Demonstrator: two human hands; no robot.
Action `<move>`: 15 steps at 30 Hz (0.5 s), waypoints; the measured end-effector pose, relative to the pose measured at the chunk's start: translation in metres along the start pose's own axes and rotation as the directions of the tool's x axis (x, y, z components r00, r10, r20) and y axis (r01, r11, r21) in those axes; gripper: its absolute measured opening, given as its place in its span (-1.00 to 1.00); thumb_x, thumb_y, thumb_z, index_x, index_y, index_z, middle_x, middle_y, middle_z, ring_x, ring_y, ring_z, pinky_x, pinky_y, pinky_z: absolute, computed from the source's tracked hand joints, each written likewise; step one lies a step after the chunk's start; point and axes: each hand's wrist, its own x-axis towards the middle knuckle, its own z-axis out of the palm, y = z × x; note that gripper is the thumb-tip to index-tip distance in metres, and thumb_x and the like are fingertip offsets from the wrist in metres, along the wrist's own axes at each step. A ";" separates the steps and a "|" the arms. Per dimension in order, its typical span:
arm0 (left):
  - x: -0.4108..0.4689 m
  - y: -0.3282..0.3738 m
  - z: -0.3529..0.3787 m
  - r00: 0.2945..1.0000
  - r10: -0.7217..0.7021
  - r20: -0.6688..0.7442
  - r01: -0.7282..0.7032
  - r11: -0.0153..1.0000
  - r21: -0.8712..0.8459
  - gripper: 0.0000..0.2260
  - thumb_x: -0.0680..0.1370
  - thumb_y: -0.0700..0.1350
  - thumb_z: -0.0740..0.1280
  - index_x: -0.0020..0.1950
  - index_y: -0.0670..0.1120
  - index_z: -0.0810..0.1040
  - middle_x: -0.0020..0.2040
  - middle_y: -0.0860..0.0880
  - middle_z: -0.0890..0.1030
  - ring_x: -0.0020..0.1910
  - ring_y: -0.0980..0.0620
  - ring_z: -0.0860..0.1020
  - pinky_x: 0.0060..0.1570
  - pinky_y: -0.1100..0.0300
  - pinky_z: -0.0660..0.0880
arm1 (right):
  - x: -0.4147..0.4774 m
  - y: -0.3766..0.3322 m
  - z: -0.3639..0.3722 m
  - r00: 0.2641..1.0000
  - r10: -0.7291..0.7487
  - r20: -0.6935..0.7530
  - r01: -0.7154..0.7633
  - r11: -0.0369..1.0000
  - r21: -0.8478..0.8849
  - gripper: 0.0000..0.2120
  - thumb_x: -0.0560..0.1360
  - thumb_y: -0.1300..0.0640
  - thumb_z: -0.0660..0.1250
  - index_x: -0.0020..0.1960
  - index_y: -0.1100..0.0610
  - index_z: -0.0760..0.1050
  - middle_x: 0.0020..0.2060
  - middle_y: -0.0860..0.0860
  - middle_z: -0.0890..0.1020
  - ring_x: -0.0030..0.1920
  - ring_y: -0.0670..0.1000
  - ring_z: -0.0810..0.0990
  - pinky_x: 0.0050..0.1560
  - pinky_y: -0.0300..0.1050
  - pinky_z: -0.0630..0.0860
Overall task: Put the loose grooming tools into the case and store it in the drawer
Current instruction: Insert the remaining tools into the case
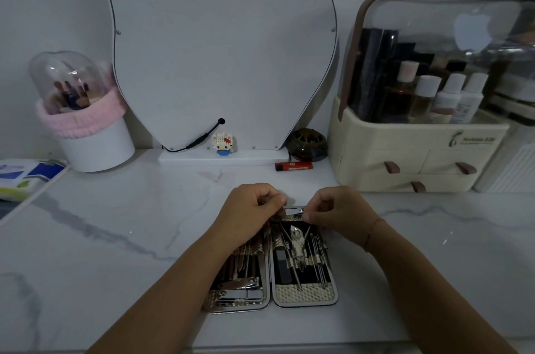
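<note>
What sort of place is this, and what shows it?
Probably a dressing table at home: a mirror at the back, a box of cosmetic bottles on the right, a pot of makeup brushes on the left.

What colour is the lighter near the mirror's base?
The lighter is orange-red; the head view shows it.

Mirror [223, 49] stood at the back of the marble-look tabletop [115, 223]. Left of the mirror: white brush holder [86, 113] with clear dome and pink band. Far left of it: wipes pack [26, 177]. At the mirror's base: block figure [222, 144], black cable [199, 139]. By its right corner: dark round pot [307, 144], red lighter [293, 166].
</note>
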 end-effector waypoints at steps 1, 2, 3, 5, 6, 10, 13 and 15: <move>0.000 0.000 0.000 1.000 -0.004 0.002 0.004 1.000 -0.007 -0.84 0.53 -0.02 0.33 -0.20 0.04 0.65 -0.27 0.13 0.69 -0.24 0.25 0.61 -0.14 0.39 0.48 | 0.000 0.000 -0.001 1.000 -0.005 0.005 0.005 1.000 -0.005 -0.92 0.34 0.20 0.47 -0.30 0.09 0.60 -0.40 -0.11 0.61 -0.41 -0.26 0.54 -0.32 -0.46 0.48; 0.000 0.000 0.000 1.000 -0.005 0.004 0.005 1.000 -0.011 -0.84 0.54 -0.02 0.33 -0.20 0.04 0.65 -0.27 0.13 0.69 -0.24 0.25 0.61 -0.16 0.44 0.46 | 0.000 0.000 -0.002 1.000 -0.008 0.015 0.008 1.000 -0.009 -0.93 0.34 0.20 0.47 -0.30 0.09 0.60 -0.39 -0.10 0.62 -0.40 -0.25 0.54 -0.30 -0.44 0.49; 0.000 0.001 0.000 1.000 -0.005 0.007 0.005 1.000 -0.013 -0.84 0.54 -0.02 0.32 -0.20 0.04 0.65 -0.27 0.13 0.69 -0.25 0.27 0.61 -0.19 0.49 0.44 | 0.000 0.000 -0.002 1.000 -0.007 0.029 0.007 1.000 -0.011 -0.93 0.34 0.19 0.47 -0.30 0.08 0.60 -0.37 -0.09 0.63 -0.39 -0.24 0.55 -0.27 -0.41 0.52; 0.000 0.001 -0.001 1.000 -0.004 0.015 0.004 1.000 -0.012 -0.83 0.55 -0.01 0.31 -0.19 0.04 0.65 -0.26 0.13 0.70 -0.26 0.29 0.60 -0.20 0.52 0.42 | -0.001 0.000 -0.003 0.998 -0.003 0.061 0.003 1.000 -0.010 -0.91 0.34 0.19 0.47 -0.30 0.05 0.60 -0.35 -0.07 0.64 -0.36 -0.20 0.56 -0.20 -0.33 0.56; 0.000 0.001 -0.001 1.000 -0.004 0.017 0.005 1.000 -0.010 -0.83 0.55 -0.01 0.31 -0.19 0.04 0.65 -0.26 0.13 0.70 -0.25 0.29 0.60 -0.20 0.52 0.42 | -0.001 0.000 -0.003 0.998 -0.005 0.066 0.006 1.000 -0.011 -0.90 0.34 0.18 0.47 -0.31 0.03 0.59 -0.35 -0.06 0.65 -0.35 -0.19 0.57 -0.18 -0.32 0.57; -0.001 0.002 -0.001 1.000 -0.008 -0.005 0.008 1.000 -0.024 -0.85 0.54 -0.01 0.32 -0.18 0.06 0.63 -0.28 0.13 0.69 -0.25 0.27 0.61 -0.23 0.52 0.42 | -0.001 0.000 -0.003 0.999 -0.034 0.033 0.035 0.999 -0.031 -0.92 0.33 0.20 0.47 -0.28 0.06 0.60 -0.35 -0.10 0.64 -0.33 -0.22 0.57 -0.21 -0.40 0.53; -0.001 0.001 -0.001 1.000 -0.018 -0.017 0.017 0.999 -0.030 -0.85 0.55 -0.01 0.31 -0.19 0.07 0.63 -0.30 0.13 0.69 -0.31 0.30 0.58 -0.28 0.54 0.39 | -0.002 -0.001 -0.005 0.999 -0.037 0.033 0.038 0.999 -0.023 -0.92 0.34 0.21 0.46 -0.27 0.06 0.60 -0.37 -0.10 0.63 -0.35 -0.22 0.57 -0.23 -0.37 0.53; 0.000 0.001 -0.001 1.000 -0.016 -0.013 0.016 1.000 -0.026 -0.83 0.55 -0.02 0.30 -0.19 0.03 0.64 -0.30 0.12 0.69 -0.37 0.31 0.55 -0.31 0.53 0.38 | -0.003 -0.002 -0.006 0.999 -0.031 0.033 0.031 1.000 0.004 -0.93 0.35 0.23 0.46 -0.26 0.09 0.61 -0.40 -0.12 0.61 -0.39 -0.26 0.55 -0.29 -0.41 0.49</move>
